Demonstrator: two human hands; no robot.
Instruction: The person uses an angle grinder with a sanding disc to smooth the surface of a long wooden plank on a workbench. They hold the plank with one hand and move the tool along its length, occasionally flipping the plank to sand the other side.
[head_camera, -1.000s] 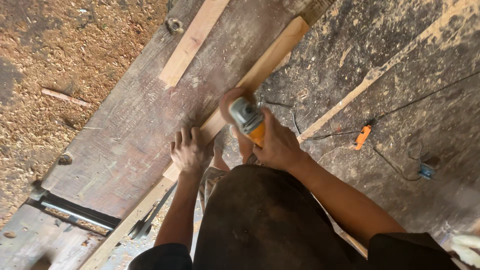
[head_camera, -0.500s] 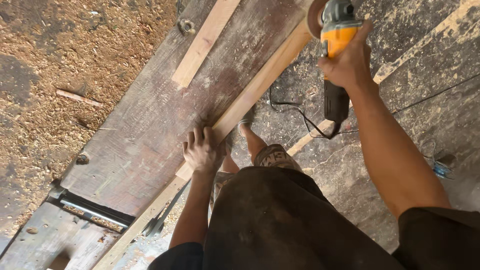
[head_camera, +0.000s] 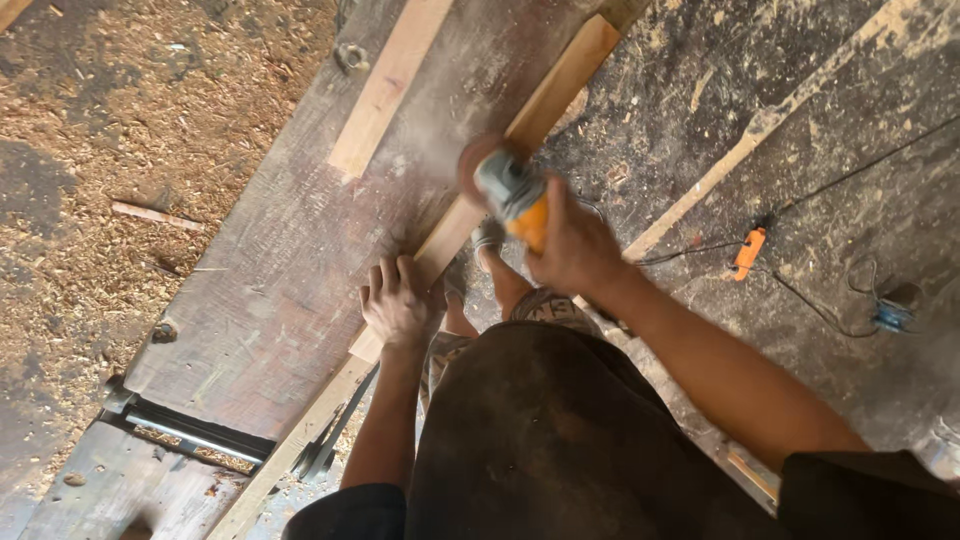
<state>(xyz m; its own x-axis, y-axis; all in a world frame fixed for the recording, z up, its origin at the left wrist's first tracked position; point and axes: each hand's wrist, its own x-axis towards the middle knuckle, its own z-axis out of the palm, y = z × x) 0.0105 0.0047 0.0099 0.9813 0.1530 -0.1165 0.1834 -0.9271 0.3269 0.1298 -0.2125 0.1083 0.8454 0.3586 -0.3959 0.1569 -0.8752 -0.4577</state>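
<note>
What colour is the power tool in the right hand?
Orange body with a grey head: the power tool in the right hand, head view.

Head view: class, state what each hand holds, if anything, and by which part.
Right hand holds an orange grinder by its body. Left hand holds nothing; it presses flat on the long wooden strip.

No packages, labels, signs or screens anywhere in view.

Two hands: the left hand (head_camera: 398, 303) and the right hand (head_camera: 572, 245). One orange angle grinder (head_camera: 512, 196). One long wooden batten (head_camera: 470, 215) along the worktop (head_camera: 270, 290) edge, one shorter plank (head_camera: 385, 90) on it, one thin strip (head_camera: 740, 140) on the floor. One orange plug (head_camera: 747, 252).
</note>
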